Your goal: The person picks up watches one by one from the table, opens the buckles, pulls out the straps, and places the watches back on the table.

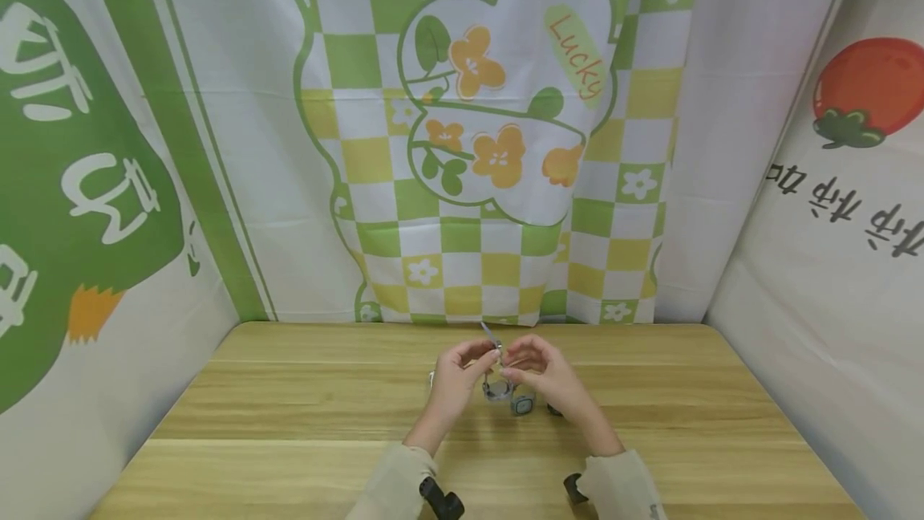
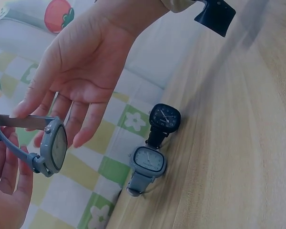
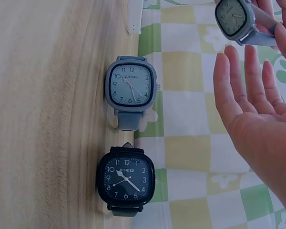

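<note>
A grey wristwatch (image 1: pixel 496 392) is held up above the table between both hands, its strap closed into a loop in the left wrist view. My left hand (image 1: pixel 455 379) pinches the strap between thumb and fingers. From the other side, the thumb of my right hand (image 1: pixel 550 377) presses the strap against a finger, while the remaining fingers extend loosely in the right wrist view. Below lie a second grey wristwatch (image 3: pixel 131 86) and a black wristwatch (image 3: pixel 126 181), both with square dials facing up. The black one is mostly covered by my right hand in the head view.
A white object (image 3: pixel 134 16), only partly visible, sits on the table beyond the grey watch, by my left hand. The wooden table (image 1: pixel 303 408) ends at a checkered fabric backdrop (image 1: pixel 462 263), with printed cloth at both sides.
</note>
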A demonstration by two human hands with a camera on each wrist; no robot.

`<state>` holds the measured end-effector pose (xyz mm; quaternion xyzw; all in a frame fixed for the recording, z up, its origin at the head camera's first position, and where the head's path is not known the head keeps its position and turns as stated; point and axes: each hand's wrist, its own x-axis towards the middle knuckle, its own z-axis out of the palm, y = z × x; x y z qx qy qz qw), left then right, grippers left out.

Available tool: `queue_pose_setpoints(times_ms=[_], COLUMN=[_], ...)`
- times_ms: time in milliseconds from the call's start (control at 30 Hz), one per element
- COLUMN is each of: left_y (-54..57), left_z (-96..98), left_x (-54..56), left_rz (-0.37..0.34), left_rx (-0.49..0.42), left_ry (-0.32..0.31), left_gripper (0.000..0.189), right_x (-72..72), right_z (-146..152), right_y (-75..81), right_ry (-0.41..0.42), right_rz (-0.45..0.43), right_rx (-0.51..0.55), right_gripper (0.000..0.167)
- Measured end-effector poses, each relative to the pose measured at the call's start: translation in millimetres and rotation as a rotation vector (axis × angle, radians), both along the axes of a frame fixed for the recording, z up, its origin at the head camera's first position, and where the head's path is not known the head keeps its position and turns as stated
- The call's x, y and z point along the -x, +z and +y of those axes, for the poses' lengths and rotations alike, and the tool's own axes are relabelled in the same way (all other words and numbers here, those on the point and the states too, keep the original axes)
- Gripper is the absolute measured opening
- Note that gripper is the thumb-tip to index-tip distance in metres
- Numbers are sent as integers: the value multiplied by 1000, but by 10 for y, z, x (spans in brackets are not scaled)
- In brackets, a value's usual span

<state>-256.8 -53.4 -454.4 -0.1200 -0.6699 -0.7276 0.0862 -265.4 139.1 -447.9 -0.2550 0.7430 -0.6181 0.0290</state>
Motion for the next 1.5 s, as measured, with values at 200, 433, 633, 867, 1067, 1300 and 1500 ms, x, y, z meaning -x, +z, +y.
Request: queue_pose_setpoints(times_ms=[200, 433, 633, 867, 1067, 1300, 1500], left_y=[7, -8, -5, -8, -6, -41, -32], left_z=[-9, -17, -23, -25, -22, -39, -33], left_x=[-2, 16, 18, 23, 16, 16, -2], left_rz=[-1, -7, -12, -7, 4, 18, 25], left_rx=[-12, -37, -73, -82, -72, -13, -12], left_ry=[12, 3, -5, -15, -15, -30, -36], left_gripper=[22, 22, 22, 20, 21, 21, 20], right_x=[1, 14, 35, 33, 15, -2, 1], right_z=[-11, -8, -5, -14, -24, -35, -49], right_y=[-1, -16, -26, -22, -3, 1, -12], right_ry=[-11, 4, 30, 22, 11, -24, -53], right_rz=[-25, -17, 33, 51, 56, 86, 122], right_rx=[-10, -14, -21, -47, -59, -60, -15], right_gripper=[33, 28, 25, 24, 24, 21, 16])
